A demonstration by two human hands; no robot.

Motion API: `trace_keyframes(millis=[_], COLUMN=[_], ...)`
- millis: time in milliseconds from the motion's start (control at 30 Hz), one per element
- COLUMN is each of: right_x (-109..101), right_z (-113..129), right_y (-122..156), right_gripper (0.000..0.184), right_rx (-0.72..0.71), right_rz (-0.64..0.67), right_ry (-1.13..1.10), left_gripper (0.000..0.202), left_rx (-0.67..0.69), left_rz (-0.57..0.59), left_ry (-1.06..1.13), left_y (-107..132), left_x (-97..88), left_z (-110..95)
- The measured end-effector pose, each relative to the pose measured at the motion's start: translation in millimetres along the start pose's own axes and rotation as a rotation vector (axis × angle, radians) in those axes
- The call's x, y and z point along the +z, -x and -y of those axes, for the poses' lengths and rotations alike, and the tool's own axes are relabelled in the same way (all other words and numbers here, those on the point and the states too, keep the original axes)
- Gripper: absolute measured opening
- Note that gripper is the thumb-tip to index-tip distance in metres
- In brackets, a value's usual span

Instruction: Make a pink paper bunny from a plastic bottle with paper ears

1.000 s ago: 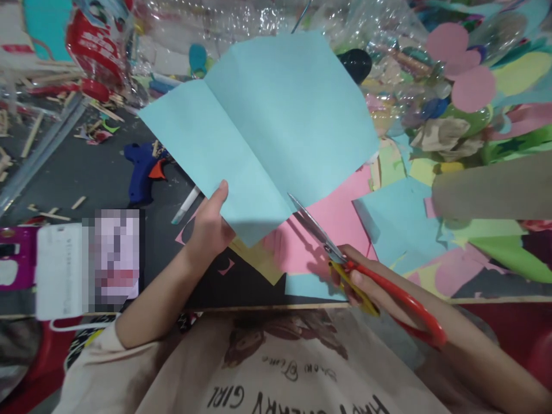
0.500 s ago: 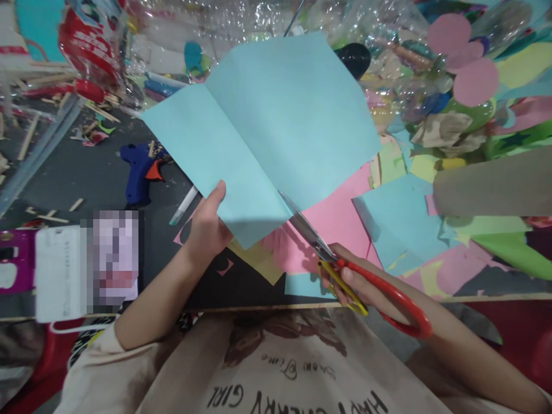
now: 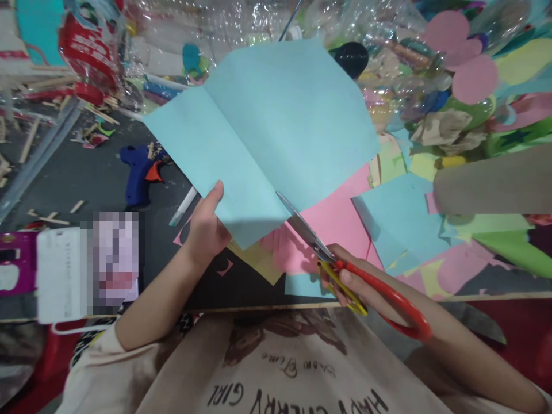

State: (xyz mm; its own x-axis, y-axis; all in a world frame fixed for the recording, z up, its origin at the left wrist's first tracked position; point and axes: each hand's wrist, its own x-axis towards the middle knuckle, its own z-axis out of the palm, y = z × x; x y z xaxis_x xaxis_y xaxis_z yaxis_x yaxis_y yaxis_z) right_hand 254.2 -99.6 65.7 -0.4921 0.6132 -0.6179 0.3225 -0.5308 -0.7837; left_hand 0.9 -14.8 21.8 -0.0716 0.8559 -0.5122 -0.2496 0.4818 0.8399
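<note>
My left hand point(image 3: 207, 225) grips the lower edge of a large light blue paper sheet point(image 3: 267, 129) with a crease down its left part, holding it up over the table. My right hand point(image 3: 366, 284) is closed on scissors point(image 3: 345, 270) with one red and one yellow handle. The steel blades point up and left, their tips touching the sheet's lower right edge.
Pink paper point(image 3: 332, 221), a smaller blue sheet point(image 3: 399, 221) and green and yellow scraps lie under and right of the sheet. A blue glue gun point(image 3: 140, 169) lies at left. A white phone point(image 3: 60, 273) stands at the near left. Crinkled clear plastic point(image 3: 224, 29) fills the back.
The scissors have moved up and left, from just off the sheet's edge to biting into it. My left hand and the sheet have barely shifted.
</note>
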Motion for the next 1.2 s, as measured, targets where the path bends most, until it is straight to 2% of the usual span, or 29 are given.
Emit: trace_keyframes(millis=[167, 467, 767, 1000, 1200], right_x=[2, 2, 6, 13, 14], right_z=[2, -10, -13, -16, -24], right_y=[0, -3, -3, -9, -13], right_gripper=[0.04, 0.037, 0.035, 0.042, 0.053], right_rx=[0.025, -0.017, 0.004, -0.054, -0.034], right_rz=[-0.016, 0.011, 0.008, -0.033, -0.054], right_ry=[-0.016, -0.057, -0.113, -0.09, -0.107], left_gripper=[0.052, 0.053, 0.049, 0.046, 0.044], left_rx=[-0.051, -0.072, -0.046, -0.041, -0.066], left_rz=[0.029, 0.047, -0.012, -0.045, -0.017], left_ry=[0.009, 0.07, 0.021, 0.207, 0.24], left_y=[0, 1, 3, -1, -2], left_x=[0.0, -0.3, 1.3, 2.2, -0.1], left_z=[0, 0, -2, 2, 3])
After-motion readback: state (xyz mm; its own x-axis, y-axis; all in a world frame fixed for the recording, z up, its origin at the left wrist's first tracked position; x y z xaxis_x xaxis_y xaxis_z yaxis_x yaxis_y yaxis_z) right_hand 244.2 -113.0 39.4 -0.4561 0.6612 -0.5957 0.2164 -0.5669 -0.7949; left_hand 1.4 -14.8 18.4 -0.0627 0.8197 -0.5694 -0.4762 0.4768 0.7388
